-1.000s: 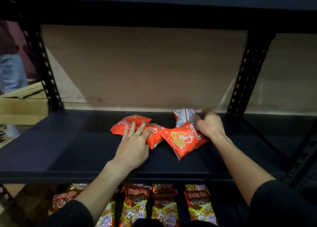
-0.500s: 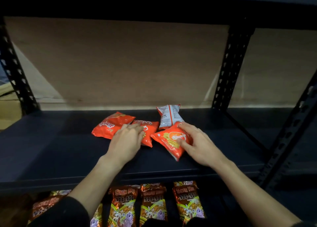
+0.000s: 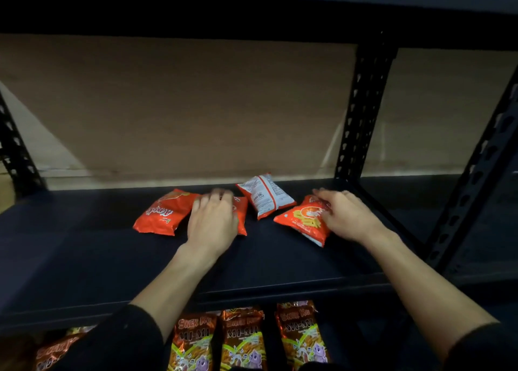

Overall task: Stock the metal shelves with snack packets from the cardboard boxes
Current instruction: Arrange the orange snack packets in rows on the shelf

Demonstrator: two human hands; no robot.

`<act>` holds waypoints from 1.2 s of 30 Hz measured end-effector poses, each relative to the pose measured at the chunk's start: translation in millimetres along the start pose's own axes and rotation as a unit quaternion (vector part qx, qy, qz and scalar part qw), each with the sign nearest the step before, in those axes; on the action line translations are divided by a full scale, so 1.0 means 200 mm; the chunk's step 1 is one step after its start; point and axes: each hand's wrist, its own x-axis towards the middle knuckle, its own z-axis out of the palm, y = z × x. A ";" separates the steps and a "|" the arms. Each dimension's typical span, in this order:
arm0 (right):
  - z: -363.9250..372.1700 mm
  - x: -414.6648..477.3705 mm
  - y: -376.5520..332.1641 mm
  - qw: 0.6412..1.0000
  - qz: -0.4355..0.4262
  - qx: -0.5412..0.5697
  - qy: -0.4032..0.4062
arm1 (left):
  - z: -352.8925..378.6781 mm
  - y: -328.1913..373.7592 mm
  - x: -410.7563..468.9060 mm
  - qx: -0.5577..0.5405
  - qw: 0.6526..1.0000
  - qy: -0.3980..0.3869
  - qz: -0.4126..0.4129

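Orange packet (image 3: pixel 302 219), right of the white-backed packet (image 3: pixel 265 195), pinched in my right grip (image 3: pixel 350 216); left grip (image 3: pixel 211 222) left of it, state lost to blur; risk: slick foil skids askew.

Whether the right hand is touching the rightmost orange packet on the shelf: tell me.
Touching. The head view shows the right hand on the rightmost orange packet, thumb across its printed front and fingers curled over its far edge.
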 end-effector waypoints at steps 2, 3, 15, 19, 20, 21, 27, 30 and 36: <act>0.01 -0.02 -0.04 0.997 0.015 0.000 0.076 | -0.02 0.07 0.05 -0.025 0.999 0.025 0.020; 0.03 -0.03 -0.06 0.993 0.019 0.009 0.112 | -0.02 0.12 0.08 -0.036 0.998 0.038 0.035; 0.21 -0.04 0.10 0.999 -0.032 0.008 0.022 | 0.22 0.24 0.30 0.029 0.993 -0.048 0.099; 0.17 0.00 0.20 0.999 -0.009 0.027 0.018 | 0.25 0.24 0.33 -0.063 0.996 -0.015 0.063; 0.16 0.01 0.22 0.999 0.000 0.036 0.021 | 0.23 0.25 0.33 -0.107 0.993 -0.016 0.039; 0.16 0.02 0.24 0.999 0.008 0.047 0.024 | 0.20 0.26 0.34 -0.153 0.988 -0.018 0.011; 0.16 0.04 0.29 0.990 0.040 0.131 0.034 | -0.01 0.31 0.40 -0.340 0.937 0.001 -0.079; 0.16 0.08 0.31 0.987 0.040 0.148 0.045 | -0.04 0.32 0.44 -0.488 0.866 -0.013 -0.105; 0.19 0.09 0.36 0.983 0.023 0.171 0.057 | 0.09 0.34 0.44 -0.455 0.860 -0.191 -0.132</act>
